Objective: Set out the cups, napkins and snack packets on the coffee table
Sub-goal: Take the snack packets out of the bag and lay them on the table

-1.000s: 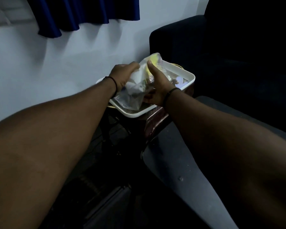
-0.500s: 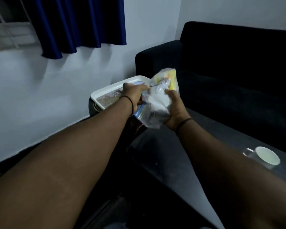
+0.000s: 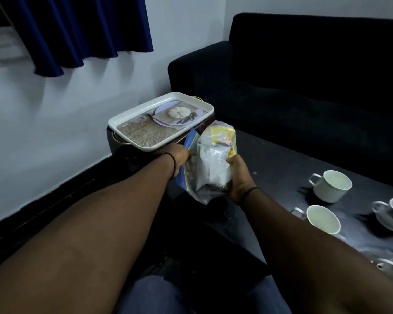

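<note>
**2 hands, 1 bag to bring over**

We lower the clear plastic bag of snack packets [image 3: 214, 162] onto the dark coffee table [image 3: 279, 164], clear of the white cups [image 3: 331, 185]. Our right hand [image 3: 237, 177] clasps its side; our left hand [image 3: 178, 157] pinches its blue edge.

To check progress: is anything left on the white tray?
No, the white tray shows only its printed picture; both hands hold the plastic bag.

Your dark, glossy coffee table [image 3: 281, 173] carries white ceramic handled cups [image 3: 332, 185] at its right, one on a saucer [image 3: 389, 222].
</note>
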